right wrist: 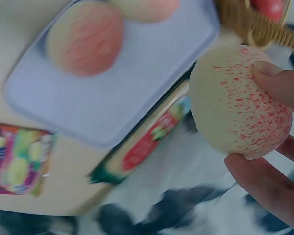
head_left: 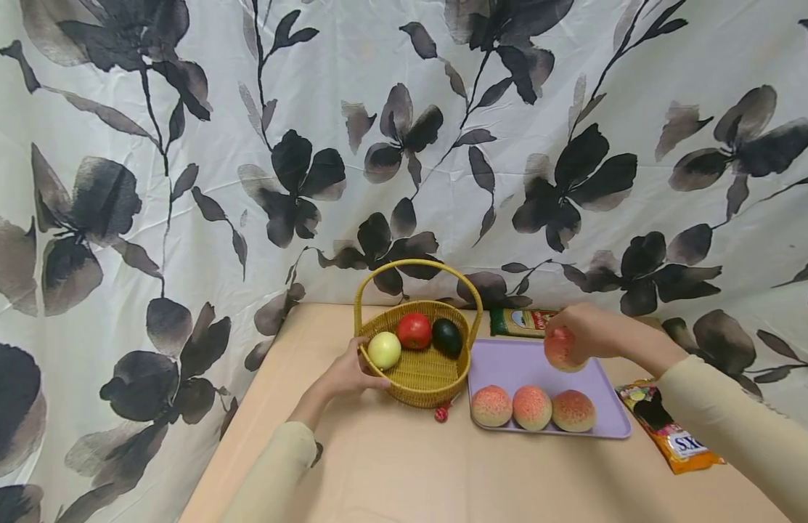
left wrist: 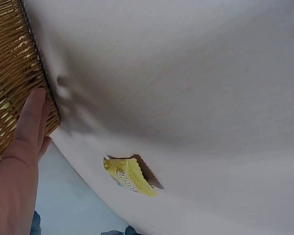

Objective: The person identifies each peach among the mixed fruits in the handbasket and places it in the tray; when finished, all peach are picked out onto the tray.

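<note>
In the head view my right hand (head_left: 580, 330) holds a peach (head_left: 560, 350) above the back of a lilac tray (head_left: 613, 407). The right wrist view shows thumb and fingers pinching this pale, red-speckled peach (right wrist: 240, 103) from opposite sides. Three more peaches (head_left: 533, 407) sit in a row along the tray's front. My left hand (head_left: 348, 370) grips the left side of a yellow wicker basket (head_left: 419, 396), its fingers against the woven wall (left wrist: 14, 73). Inside the basket lie a pale yellow-green round fruit (head_left: 384, 350), a red round fruit (head_left: 414, 331) and a dark oval one (head_left: 446, 338).
A green packet (head_left: 517, 322) lies behind the tray. An orange snack bag (head_left: 678, 436) is right of it, partly under my right sleeve. A small red ball-like item (head_left: 441, 414) lies before the basket. The left wrist view shows a yellow wrapped packet (left wrist: 130, 175). Floral cloth (head_left: 404, 145) hangs behind.
</note>
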`<move>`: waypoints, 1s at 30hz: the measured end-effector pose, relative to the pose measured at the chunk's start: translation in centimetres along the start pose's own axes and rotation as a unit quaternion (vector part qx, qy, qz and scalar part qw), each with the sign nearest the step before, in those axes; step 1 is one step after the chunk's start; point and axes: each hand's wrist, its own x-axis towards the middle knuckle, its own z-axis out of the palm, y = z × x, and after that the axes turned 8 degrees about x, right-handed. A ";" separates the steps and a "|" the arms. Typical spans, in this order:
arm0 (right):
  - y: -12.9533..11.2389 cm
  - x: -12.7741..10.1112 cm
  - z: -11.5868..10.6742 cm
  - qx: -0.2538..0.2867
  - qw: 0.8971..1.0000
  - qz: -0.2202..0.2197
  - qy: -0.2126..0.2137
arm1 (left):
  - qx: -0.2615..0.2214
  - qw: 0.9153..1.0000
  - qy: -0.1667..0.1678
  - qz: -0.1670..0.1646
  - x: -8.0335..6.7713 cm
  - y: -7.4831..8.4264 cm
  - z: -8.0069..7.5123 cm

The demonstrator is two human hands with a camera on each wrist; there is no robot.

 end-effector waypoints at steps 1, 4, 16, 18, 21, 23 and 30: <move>0.8 -0.5 0.0 0.007 1.000 0.008 0.000 | 0.002 1.000 0.000 0.000 0.0 0.0 -0.1; 3.0 -2.0 0.5 0.028 0.999 0.038 -0.004 | 0.005 1.000 0.001 -0.001 -0.1 0.0 -0.2; 9.1 -6.4 4.6 0.040 0.989 0.140 -0.002 | 0.005 1.000 0.006 0.001 -0.1 0.1 0.1; 10.0 -6.8 5.4 0.065 0.986 0.152 -0.005 | 0.002 1.000 0.005 -0.001 -0.1 0.1 0.2; 11.0 -7.2 6.4 0.098 0.981 0.167 -0.012 | 0.003 1.000 0.003 -0.003 -0.1 0.1 0.2; 11.4 -7.4 7.0 0.113 0.978 0.174 -0.016 | 0.007 1.000 0.002 -0.006 0.0 0.1 0.2; 11.6 -7.5 8.2 0.135 0.973 0.184 -0.024 | 0.009 1.000 -0.003 -0.011 0.2 -0.1 0.0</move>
